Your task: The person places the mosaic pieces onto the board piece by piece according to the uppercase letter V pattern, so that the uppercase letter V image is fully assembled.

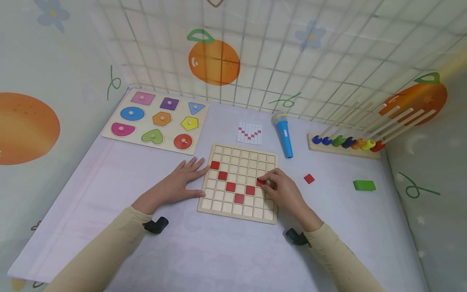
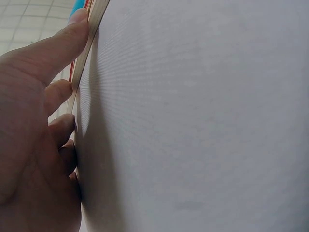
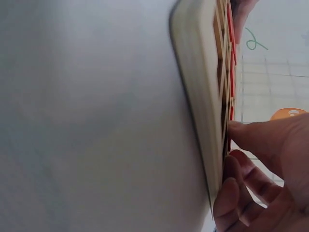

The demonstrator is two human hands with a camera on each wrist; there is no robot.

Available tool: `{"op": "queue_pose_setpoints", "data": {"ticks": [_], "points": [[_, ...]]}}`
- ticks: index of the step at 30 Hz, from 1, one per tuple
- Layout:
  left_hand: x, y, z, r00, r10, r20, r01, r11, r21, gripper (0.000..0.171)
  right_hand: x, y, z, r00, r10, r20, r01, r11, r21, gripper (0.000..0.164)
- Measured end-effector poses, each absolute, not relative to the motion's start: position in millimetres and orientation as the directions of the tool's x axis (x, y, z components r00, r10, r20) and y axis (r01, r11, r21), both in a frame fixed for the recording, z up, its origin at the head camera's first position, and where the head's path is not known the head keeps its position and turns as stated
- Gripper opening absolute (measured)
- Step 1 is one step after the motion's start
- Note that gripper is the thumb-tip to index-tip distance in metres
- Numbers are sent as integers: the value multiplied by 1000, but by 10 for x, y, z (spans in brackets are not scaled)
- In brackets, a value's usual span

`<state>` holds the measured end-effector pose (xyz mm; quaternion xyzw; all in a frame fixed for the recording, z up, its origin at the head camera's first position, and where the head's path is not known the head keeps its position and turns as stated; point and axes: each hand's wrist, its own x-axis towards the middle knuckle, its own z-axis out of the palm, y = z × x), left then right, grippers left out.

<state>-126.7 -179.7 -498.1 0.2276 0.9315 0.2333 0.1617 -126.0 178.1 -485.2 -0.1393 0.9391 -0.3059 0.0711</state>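
A square wooden grid board [image 1: 227, 207] lies on the table, with several red square tiles [image 1: 230, 187] set in its cells along a V-shaped line. My right hand [image 1: 284, 192] is over the board's right part, thumb and index finger pinching a red tile [image 1: 259, 182] at a cell up and right of the last red one. In the right wrist view the thumb [image 3: 248, 135] is at the tile's edge, the other fingers curled beside the board's rim. Spread out flat, my left hand [image 1: 178, 180] touches the board's left edge with thumb and index fingertip.
Behind the board lies a small pattern card [image 1: 249, 133] with a pink V, beside a blue toy microphone [image 1: 284, 136]. A shape puzzle [image 1: 166, 147] is at the back left, a bead-and-peg rack [image 1: 330, 151] at the back right. One loose red tile [image 1: 309, 179] and a green block [image 1: 364, 185] lie rightward.
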Motion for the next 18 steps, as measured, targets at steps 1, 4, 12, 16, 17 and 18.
{"op": "queue_pose_setpoints", "data": {"ticks": [1, 4, 12, 16, 17, 18], "points": [[-1267, -1797, -4981, -844, 499, -195, 348, 788, 508, 87, -1259, 1781, -4848, -951, -304, -50, -216, 773, -596, 25], [-1265, -1797, -4982, -845, 498, -195, 347, 788, 509, 88, -1254, 1784, -4843, -951, -306, -53, -214, 769, -603, 26], [-1257, -1798, -4967, -845, 499, -191, 347, 786, 512, 88, -1238, 1796, -4819, -952, -300, -58, -203, 761, -617, 31], [-1256, -1794, -4957, -845, 499, -192, 346, 785, 514, 87, -1233, 1823, -4817, -953, -301, -45, -208, 754, -623, 30], [-1256, -1794, -4954, -845, 499, -192, 346, 784, 515, 87, -1232, 1833, -4815, -953, -301, -40, -210, 750, -626, 29], [-1257, -1793, -4953, -845, 498, -192, 345, 784, 516, 87, -1230, 1842, -4811, -953, -300, -38, -210, 748, -630, 28]]}}
